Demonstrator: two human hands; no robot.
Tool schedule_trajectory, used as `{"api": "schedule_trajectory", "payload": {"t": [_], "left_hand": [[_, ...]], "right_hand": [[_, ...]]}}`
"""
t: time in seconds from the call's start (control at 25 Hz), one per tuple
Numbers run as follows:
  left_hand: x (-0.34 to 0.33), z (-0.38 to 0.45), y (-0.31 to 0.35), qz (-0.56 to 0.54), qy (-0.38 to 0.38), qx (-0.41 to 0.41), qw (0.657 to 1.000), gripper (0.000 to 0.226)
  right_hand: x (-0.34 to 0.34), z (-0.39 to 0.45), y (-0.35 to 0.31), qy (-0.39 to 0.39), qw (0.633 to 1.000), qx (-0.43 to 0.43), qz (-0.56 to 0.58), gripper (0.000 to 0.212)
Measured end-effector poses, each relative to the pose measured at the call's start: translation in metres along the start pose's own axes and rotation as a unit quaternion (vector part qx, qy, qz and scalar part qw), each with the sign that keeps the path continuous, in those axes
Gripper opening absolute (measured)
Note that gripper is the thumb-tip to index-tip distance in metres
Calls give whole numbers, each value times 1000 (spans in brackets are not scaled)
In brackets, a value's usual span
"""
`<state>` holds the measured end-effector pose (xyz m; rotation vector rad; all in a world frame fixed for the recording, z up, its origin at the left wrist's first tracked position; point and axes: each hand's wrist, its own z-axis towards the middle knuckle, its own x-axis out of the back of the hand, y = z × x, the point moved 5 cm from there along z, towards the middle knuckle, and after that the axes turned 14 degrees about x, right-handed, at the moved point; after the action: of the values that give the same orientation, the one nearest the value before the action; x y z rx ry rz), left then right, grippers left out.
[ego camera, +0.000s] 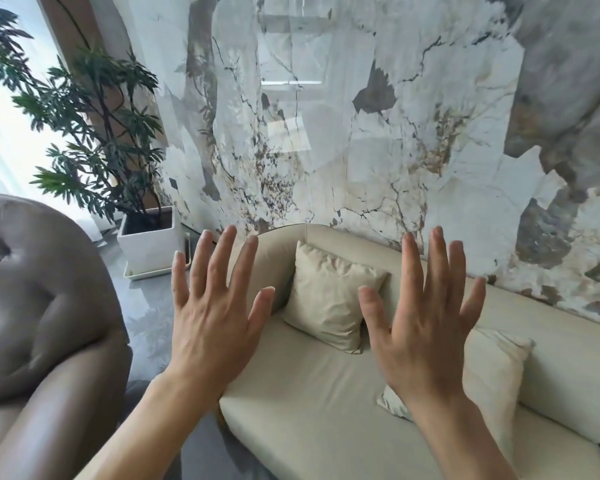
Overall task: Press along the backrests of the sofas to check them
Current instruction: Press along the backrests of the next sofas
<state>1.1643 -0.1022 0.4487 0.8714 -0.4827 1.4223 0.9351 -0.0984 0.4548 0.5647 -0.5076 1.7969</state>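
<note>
Head view: your left hand (211,323) and right hand (426,330) are raised mid-frame, fingers spread, each grip open and empty. Cream sofa (326,403) lower right, its backrest (551,327) along the marble wall (361,116); brown sofa (42,306) lower left.

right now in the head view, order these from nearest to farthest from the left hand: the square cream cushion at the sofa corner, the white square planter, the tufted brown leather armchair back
Judged by position in the head view, from the left hand:
1. Square cream cushion, just to its right, at the cream sofa's corner.
2. White square planter, up and to the left, on the floor by the marble wall.
3. Tufted brown leather armchair back, far left.
The planter and the armchair are nearly level, so that order is tentative.
</note>
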Motion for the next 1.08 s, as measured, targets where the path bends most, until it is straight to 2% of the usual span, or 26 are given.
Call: {"api": "schedule_trajectory", "payload": {"t": [0.24,0.6,0.76,1.08], "left_hand": [[-60,63,-26,37,-26,-7,999,62],[-139,171,-77,30,-48,-29,998,64],[-175,210,-111,18,-47,-42,998,66],[-230,299,-193,-103,-83,-93,987,67]], "right_hand": [[-95,54,-14,-11,998,-36,50,71],[-180,109,-18,-46,997,-59,-26,70],[-214,124,-44,-60,992,-65,-85,71],[-269,172,-146,-68,971,-121,-197,72]]}}
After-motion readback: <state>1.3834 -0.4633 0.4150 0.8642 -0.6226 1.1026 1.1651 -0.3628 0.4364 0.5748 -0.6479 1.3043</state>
